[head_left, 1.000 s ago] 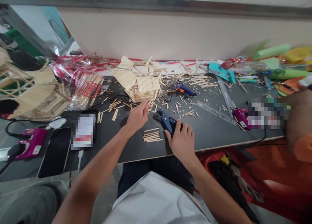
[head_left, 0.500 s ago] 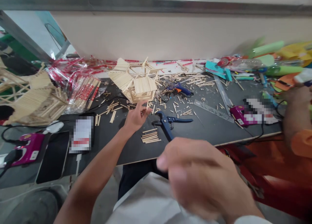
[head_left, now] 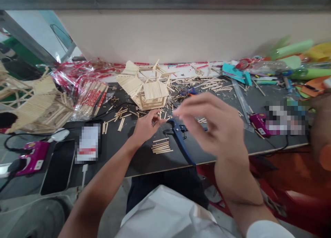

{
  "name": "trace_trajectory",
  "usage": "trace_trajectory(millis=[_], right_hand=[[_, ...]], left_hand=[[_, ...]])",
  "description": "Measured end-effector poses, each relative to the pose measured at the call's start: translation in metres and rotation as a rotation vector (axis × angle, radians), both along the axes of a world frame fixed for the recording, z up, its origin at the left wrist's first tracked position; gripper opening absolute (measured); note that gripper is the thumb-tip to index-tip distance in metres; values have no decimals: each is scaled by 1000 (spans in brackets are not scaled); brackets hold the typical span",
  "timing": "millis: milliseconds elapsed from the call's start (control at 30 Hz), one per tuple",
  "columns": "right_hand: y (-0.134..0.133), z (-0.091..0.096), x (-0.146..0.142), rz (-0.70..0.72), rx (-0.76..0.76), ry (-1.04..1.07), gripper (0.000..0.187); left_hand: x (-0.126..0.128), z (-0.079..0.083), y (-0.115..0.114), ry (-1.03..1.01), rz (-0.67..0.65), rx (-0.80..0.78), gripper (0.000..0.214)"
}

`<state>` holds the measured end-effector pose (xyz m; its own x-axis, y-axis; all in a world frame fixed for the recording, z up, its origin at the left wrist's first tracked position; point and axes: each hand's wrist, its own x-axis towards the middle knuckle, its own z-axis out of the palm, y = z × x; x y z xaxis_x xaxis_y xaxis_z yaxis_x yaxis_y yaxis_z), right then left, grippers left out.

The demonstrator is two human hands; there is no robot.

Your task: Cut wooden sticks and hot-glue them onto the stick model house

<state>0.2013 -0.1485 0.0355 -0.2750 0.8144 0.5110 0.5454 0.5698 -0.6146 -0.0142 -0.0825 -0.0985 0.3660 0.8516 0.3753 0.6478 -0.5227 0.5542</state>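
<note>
My left hand (head_left: pixel 147 127) is low over the table in front of a small stick-built model (head_left: pixel 155 89), thumb and fingers curled together; what lies between them, if anything, is too small to make out. To the right, my right hand (head_left: pixel 214 122) is raised nearer the camera, slightly blurred, its thumb and fingertips brought together in a pinch whose contents I cannot make out. Beneath and between the hands lies a dark blue hand cutter (head_left: pixel 181 141), partly covered by my right hand. A row of short wooden sticks (head_left: pixel 161 146) lies left of its handle.
A larger stick structure (head_left: pixel 38 100) and bundled chopsticks (head_left: pixel 90 93) stand left, near phones (head_left: pixel 57 167) and a purple power socket (head_left: pixel 34 157). Behind my right hand is a glue gun (head_left: pixel 190 91). Rulers (head_left: pixel 240 96) and another person's arm (head_left: pixel 320 127) are at right.
My right hand has moved up and away from my body toward my left hand, uncovering the cutter's lower handle. My left hand has stayed near the model, its fingers shifting slightly.
</note>
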Motion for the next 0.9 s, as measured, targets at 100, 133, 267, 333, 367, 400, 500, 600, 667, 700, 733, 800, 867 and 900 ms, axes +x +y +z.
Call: trace_trajectory(millis=[100, 133, 267, 333, 367, 400, 500, 600, 667, 700, 733, 800, 867, 900], right_hand=[[70, -18, 18, -195, -67, -177, 29], [91, -32, 27, -303, -134, -264, 30], [147, -79, 53, -644, -519, -640, 59], [157, -89, 57, -656, -575, -700, 73], [159, -92, 58, -669, -572, -709, 76], [161, -93, 59, -690, -566, -713, 75], [168, -95, 64, -643, -586, -741, 59], [177, -92, 71, -479, -630, -760, 38], [183, -84, 74, -450, -644, -765, 29], [185, -78, 76, -450, -651, -773, 26], [186, -71, 77, -450, -658, -782, 23], [187, -55, 81, -458, -673, -783, 19], [184, -40, 87, -487, -672, -728, 22], [182, -33, 89, -509, -661, -679, 24]], left_hand=[[0, -2, 0, -17, 10, 40, 32], [0, -3, 0, -20, -6, 43, 29], [-1, -5, 1, -53, -32, -28, 27], [-1, -5, 1, -85, -14, -97, 25], [-1, -5, 1, -104, -6, -124, 24], [-1, -5, 0, -119, 0, -144, 23], [0, -2, -2, -102, 12, -140, 19], [2, 3, -2, -32, 2, -57, 14], [4, 6, -1, 8, -14, 23, 13], [6, 7, -1, 26, -27, 68, 13], [8, 10, -1, 46, -47, 119, 12], [11, 16, 0, 95, -111, 244, 12], [12, 28, -1, 159, -178, 377, 10], [12, 36, -1, 188, -198, 443, 10]])
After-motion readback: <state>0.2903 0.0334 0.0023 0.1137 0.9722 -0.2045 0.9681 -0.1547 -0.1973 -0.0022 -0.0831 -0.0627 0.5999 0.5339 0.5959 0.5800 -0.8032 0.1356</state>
